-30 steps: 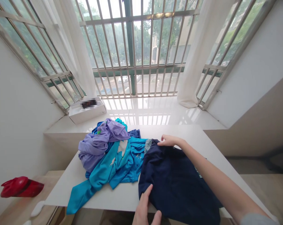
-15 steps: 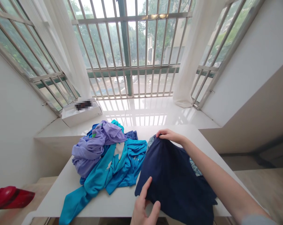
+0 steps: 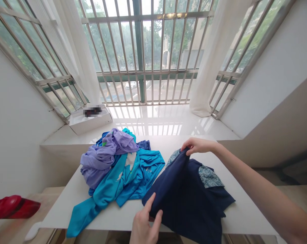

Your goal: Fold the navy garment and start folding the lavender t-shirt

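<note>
A dark navy garment [image 3: 191,200] with teal patterned patches lies on the white table [image 3: 245,213]. My left hand [image 3: 143,225] pinches its near left edge at the table's front. My right hand [image 3: 198,146] grips its far edge, lifted a little off the table, so the cloth stretches between both hands. To the left lies a heap of clothes: a bright blue garment [image 3: 123,184] with a lavender one [image 3: 102,157] on top.
A white box [image 3: 89,120] sits on the glossy window sill [image 3: 163,122] behind the table. Barred windows and white curtains stand beyond. A red object [image 3: 12,207] lies at the lower left on a lower wooden surface.
My right hand has carried the garment's far edge to the right and raised it; teal patches now show. My left hand has closed from flat fingers into a pinch on the near edge.
</note>
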Tool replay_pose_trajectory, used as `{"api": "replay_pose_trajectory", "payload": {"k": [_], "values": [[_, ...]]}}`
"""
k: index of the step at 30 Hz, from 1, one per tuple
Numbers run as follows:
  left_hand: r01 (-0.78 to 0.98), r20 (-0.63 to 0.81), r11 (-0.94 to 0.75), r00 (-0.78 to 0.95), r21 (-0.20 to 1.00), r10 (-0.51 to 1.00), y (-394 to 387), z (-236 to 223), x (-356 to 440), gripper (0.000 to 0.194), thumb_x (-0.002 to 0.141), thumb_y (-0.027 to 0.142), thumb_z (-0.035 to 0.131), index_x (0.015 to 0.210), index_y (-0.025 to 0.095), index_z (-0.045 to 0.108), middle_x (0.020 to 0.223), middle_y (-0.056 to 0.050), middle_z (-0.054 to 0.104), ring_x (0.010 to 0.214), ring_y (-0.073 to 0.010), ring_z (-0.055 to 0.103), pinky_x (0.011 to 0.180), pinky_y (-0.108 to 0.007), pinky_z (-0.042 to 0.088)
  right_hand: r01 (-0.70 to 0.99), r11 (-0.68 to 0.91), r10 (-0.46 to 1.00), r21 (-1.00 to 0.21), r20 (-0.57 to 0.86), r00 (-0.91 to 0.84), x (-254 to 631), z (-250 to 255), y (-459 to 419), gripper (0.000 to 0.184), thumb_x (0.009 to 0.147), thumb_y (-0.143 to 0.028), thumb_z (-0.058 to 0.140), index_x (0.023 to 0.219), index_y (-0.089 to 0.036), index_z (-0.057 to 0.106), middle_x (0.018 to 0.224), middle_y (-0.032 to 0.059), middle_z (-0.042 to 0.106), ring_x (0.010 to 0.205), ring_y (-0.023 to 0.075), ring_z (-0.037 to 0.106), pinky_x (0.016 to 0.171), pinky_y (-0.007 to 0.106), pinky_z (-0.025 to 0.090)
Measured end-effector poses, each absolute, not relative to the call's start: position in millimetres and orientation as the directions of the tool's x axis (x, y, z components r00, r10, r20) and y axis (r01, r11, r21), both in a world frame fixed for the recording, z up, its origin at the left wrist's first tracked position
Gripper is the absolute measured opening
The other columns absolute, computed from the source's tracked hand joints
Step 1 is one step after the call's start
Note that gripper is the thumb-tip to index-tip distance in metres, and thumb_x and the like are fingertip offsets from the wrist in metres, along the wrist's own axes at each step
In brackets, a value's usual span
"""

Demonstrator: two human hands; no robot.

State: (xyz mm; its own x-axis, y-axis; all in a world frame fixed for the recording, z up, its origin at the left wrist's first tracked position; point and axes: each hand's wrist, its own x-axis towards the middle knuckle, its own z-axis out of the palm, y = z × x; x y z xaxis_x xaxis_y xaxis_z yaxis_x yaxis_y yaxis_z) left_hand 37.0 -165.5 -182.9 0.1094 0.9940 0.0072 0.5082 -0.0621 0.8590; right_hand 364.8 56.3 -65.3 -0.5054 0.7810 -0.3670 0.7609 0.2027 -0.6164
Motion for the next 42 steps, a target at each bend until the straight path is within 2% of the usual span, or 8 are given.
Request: {"api": "replay_pose_trajectory", "payload": {"k": [6,11,14,19,25,31,36,42], "values": [[0.616,0.038,-0.261,0.351,0.743,0.935,-155.3,-157.1,31.8,0.028,0.095,0.030,0.049,0.108,0.025,0.073,0.068,-0.003,0.069,0.064,-0.0179,0.068,0.063,-0.024,0.052,0.807,0.306,0.834,-0.505,-0.267,-0.483,372.4,-38.5,32.8,0.028,0.079,-0.044,0.065,0.090,-0.021,0.076,0.094,0.0075,0.068,0.084,0.0236,0.062,0.073,0.032,0.046],[0.568,0.247,-0.373,0.290,0.734,0.925,-155.5,-141.9,40.0,0.034,0.093,0.042,0.053,0.076,0.021,0.074,0.098,-0.013,0.062,0.092,-0.0250,0.062,0.078,-0.035,0.053,0.716,0.355,0.825,-0.601,-0.158,-0.542,395.1,-10.1,26.8,0.029,0.084,-0.049,0.064,0.091,-0.022,0.072,0.133,0.0087,0.057,0.117,0.0268,0.055,0.100,0.037,0.039],[0.321,0.115,-0.220,0.314,0.921,0.942,-153.8,-142.3,43.2,0.044,0.093,0.053,0.049,0.083,0.018,0.074,0.117,-0.015,0.062,0.103,-0.0277,0.062,0.087,-0.037,0.053,0.627,0.300,0.815,-0.719,-0.149,-0.560,392.8,-15.9,39.0,0.036,0.089,-0.053,0.056,0.102,-0.021,0.068,0.115,0.0086,0.067,0.106,0.0243,0.060,0.093,0.036,0.044],[0.146,-0.351,0.319,0.385,0.936,0.854,-145.5,-164.2,29.7,0.056,0.090,0.065,0.047,0.105,0.015,0.066,0.083,-0.008,0.068,0.071,-0.0213,0.066,0.065,-0.030,0.055,0.679,0.310,0.864,-0.666,-0.100,-0.493,336.8,-80.8,80.0,0.031,0.085,-0.046,0.060,0.096,-0.019,0.068,0.099,0.0075,0.070,0.095,0.0238,0.062,0.087,0.035,0.046],[0.391,-0.208,0.146,0.120,0.909,0.971,-138.1,-193.9,2.5,0.047,0.092,0.058,0.047,0.082,0.015,0.065,0.067,-0.004,0.060,0.063,-0.0172,0.058,0.061,-0.025,0.048,0.689,0.269,0.876,-0.673,-0.126,-0.466,269.3,-162.2,114.1,0.022,0.081,-0.036,0.064,0.096,-0.020,0.069,0.102,0.0081,0.070,0.100,0.0249,0.062,0.090,0.036,0.046],[0.220,-0.286,0.231,0.265,0.948,0.921,-133.8,-191.0,-2.3,0.045,0.090,0.042,0.053,0.125,0.014,0.059,0.103,-0.011,0.071,0.085,-0.0209,0.067,0.078,-0.029,0.054,0.704,0.159,0.861,-0.692,-0.252,-0.442,281.5,-172.0,123.8,0.044,0.077,-0.043,0.073,0.112,-0.019,0.065,0.106,0.0109,0.070,0.095,0.0239,0.066,0.084,0.034,0.051],[0.326,-0.150,0.031,0.347,0.945,0.926,-137.1,-192.6,-12.9,0.071,0.083,0.017,0.054,0.151,0.017,0.033,0.134,-0.015,0.060,0.113,-0.0221,0.063,0.100,-0.032,0.049,0.696,0.092,0.857,-0.712,-0.299,-0.420,308.0,-171.3,112.2,0.056,0.079,-0.049,0.070,0.123,-0.017,0.060,0.115,0.0129,0.069,0.099,0.0228,0.066,0.083,0.030,0.053],[0.600,0.010,-0.287,0.422,0.746,0.907,-132.4,-179.1,-13.7,0.062,0.078,0.005,0.047,0.135,0.026,0.056,0.132,-0.007,0.064,0.116,-0.0217,0.063,0.098,-0.033,0.052,0.719,0.106,0.858,-0.687,-0.302,-0.415,319.8,-170.0,87.0,0.048,0.083,-0.052,0.063,0.114,-0.016,0.065,0.109,0.0117,0.070,0.097,0.0234,0.066,0.083,0.032,0.051]]}}
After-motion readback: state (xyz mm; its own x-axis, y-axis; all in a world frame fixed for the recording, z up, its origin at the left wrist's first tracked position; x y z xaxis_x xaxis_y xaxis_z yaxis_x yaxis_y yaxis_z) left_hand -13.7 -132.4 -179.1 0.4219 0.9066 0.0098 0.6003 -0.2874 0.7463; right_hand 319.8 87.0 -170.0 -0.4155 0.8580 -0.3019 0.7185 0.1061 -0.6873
